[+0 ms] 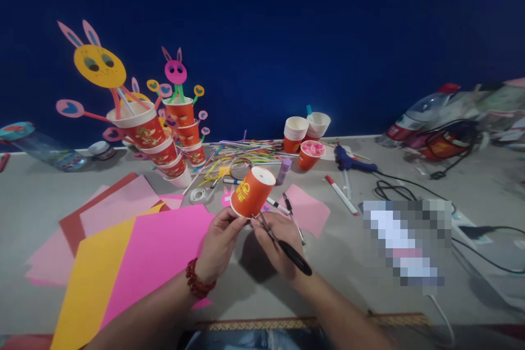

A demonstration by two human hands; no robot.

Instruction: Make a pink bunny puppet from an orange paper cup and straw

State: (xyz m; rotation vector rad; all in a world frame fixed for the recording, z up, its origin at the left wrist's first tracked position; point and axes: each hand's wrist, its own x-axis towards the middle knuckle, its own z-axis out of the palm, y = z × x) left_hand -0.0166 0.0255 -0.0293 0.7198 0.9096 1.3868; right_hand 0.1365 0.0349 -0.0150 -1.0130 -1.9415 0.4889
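Observation:
An orange paper cup (pixel 251 194) with yellow lettering is tilted upside down in front of me. Its pale base faces up and away and bears a small dark mark. My left hand (pixel 219 240) pinches the cup at its rim. Black-handled scissors (pixel 293 256) rest in my right hand (pixel 281 238), their metal part pointing at the rim; the blade tips are hard to make out. The fingers of that hand also touch the cup's lower edge. Just behind the cup lie a pink paper bunny face (pixel 228 197) and a marker (pixel 279 206), both partly covered.
Coloured paper sheets (pixel 159 262) spread to the left, below stacked-cup bunny figures (pixel 141 126). Pipe cleaners (pixel 246 150) and spare cups (pixel 295 134) lie along the back. A blue glue gun (pixel 353 163) with a cord, a red-capped marker (pixel 341 196) and a bottle (pixel 418 115) occupy the right.

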